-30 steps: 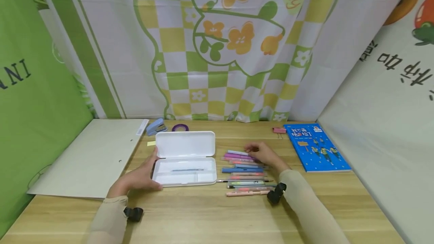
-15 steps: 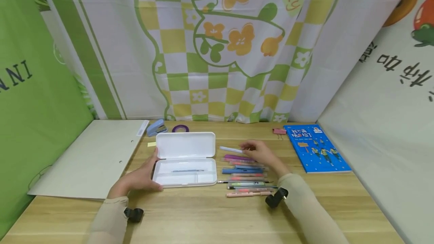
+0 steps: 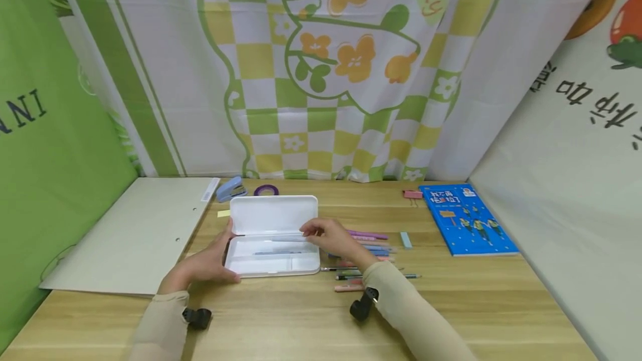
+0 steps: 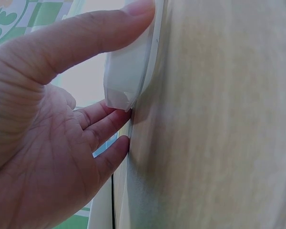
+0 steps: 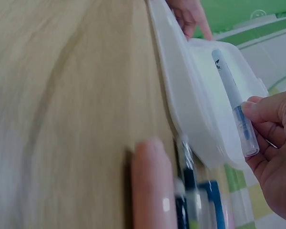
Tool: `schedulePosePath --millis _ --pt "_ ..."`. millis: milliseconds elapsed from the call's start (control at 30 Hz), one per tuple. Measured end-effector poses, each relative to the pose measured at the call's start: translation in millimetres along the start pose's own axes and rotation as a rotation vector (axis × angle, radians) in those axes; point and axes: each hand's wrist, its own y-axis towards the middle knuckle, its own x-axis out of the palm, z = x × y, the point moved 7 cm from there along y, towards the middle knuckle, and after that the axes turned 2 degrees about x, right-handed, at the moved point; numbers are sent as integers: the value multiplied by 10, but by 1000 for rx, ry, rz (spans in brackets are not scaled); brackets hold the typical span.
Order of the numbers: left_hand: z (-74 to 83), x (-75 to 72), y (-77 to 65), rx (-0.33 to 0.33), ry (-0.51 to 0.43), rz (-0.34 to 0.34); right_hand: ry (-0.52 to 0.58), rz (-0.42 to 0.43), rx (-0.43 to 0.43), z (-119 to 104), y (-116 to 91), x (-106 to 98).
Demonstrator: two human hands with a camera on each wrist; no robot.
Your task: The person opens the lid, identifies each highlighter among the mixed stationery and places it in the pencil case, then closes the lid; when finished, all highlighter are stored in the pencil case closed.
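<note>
A white pencil case [image 3: 273, 216] lies with its lid raised at mid-table, a slim pen [image 3: 278, 253] inside. My left hand [image 3: 208, 261] holds the case's left end, thumb at the front edge and fingers toward the hinge. My right hand [image 3: 335, 240] pinches a light blue marker pen [image 5: 229, 81] near one end; its clear end and blue inner part show in the right wrist view. That marker points leftward over the case, close to the hinge. Right of the case lies a row of pens and pencils, including purple pens [image 3: 369, 235] and a pink pen [image 5: 153, 186], partly hidden by my right forearm.
Behind the case are a blue stapler [image 3: 232, 189] and a purple tape roll [image 3: 266, 190]. A large pale board [image 3: 130, 233] lies at the left. To the right are a light blue strip [image 3: 405, 240], a pink binder clip [image 3: 413, 194] and a blue book [image 3: 468, 219].
My right hand has lifted the light blue marker from the row's far end and carried it left over the case. The light blue strip has come into view. My left hand stays put.
</note>
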Motion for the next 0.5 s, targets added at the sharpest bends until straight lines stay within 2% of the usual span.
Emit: schedulePosePath --millis 267,500 --pt "-3 -6 -9 2 5 3 -48 -24 5 -39 182 323" --pt "-17 3 -3 0 2 -2 -98 -42 0 -47 208 461"
